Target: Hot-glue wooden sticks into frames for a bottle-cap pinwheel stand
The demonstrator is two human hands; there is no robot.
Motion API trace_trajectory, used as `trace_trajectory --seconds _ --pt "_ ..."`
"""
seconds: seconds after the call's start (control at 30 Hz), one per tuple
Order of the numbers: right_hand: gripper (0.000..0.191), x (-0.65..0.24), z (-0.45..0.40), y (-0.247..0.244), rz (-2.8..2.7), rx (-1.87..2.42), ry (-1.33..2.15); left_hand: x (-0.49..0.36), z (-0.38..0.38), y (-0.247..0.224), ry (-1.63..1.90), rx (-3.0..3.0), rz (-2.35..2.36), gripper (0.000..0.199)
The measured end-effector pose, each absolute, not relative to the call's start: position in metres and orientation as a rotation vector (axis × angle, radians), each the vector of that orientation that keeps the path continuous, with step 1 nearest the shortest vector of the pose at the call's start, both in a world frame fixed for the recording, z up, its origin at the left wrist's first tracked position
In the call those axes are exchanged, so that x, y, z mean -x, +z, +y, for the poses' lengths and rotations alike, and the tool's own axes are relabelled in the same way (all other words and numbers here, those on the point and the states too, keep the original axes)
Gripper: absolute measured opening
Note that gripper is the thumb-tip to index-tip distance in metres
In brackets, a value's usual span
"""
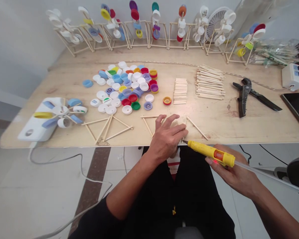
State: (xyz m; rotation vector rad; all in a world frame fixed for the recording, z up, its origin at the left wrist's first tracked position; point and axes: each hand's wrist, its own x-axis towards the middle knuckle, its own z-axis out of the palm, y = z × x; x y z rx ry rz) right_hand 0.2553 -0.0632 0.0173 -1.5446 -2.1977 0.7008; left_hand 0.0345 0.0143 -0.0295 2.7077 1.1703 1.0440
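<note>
My right hand (235,172) grips a yellow glue gun (209,152), with a long clear glue stick (269,176) out of its back. Its nozzle meets the table's front edge beside my left fingertips. My left hand (165,137) lies over thin wooden sticks, two fingers raised, the lower ones pressed on a wooden stick (186,123); its thumb is hidden. Another stick (197,127) slants off to the right from there. Partly under the left hand is a stick frame (147,125). Further left lie joined stick triangles (107,127).
Bottle caps (124,84) are heaped centre left, with short sticks (180,91) and longer sticks (210,82) to their right. Black cutters (246,94) and a phone (297,108) lie at right. A cap wheel (61,111) rests on a white box (38,124). Finished stands (139,35) line the back.
</note>
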Motion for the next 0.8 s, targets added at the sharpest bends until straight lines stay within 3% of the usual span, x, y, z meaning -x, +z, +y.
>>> trace_trajectory --seconds 0.8 --pt "0.025 -0.2552 -0.0589 0.0245 -2.266 1.557 0.646 -0.0347 0.0151 -0.0298 1.070 -2.726 1.166 0.022"
